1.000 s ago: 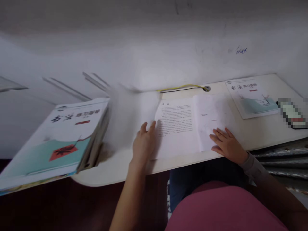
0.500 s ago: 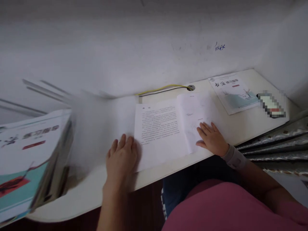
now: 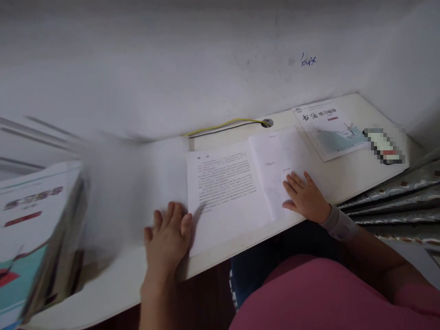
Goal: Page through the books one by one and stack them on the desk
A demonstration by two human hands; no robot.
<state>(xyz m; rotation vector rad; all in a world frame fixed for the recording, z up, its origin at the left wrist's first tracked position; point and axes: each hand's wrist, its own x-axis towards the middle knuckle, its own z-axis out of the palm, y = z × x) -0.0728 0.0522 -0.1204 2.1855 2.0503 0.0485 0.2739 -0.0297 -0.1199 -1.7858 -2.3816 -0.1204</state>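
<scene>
An open booklet (image 3: 225, 231) lies on the white desk in front of me, its left page printed with lines of text and its right page mostly blank. My right hand (image 3: 305, 197) rests flat on the lower part of the right page, fingers spread. My left hand (image 3: 168, 243) is at the booklet's left edge, palm down, with fingers apart and the thumb beside the printed page. Left of the booklet a pale sheet-like area (image 3: 137, 192) looks blurred, so its form is hard to make out. Neither hand grips anything visible.
A stack of booklets (image 3: 30, 220) stands on the desk's left part. At the far right are another booklet (image 3: 332, 130) and a pixelated phone-like object (image 3: 384, 145). A yellow cable (image 3: 223, 124) runs along the wall into a desk hole. Dark patterned folds (image 3: 395, 206) hang at right.
The view has shifted slightly, sliding the desk things left. My left hand has drawn a little toward me, its thumb further from the fingers. My right hand stays on the right page.
</scene>
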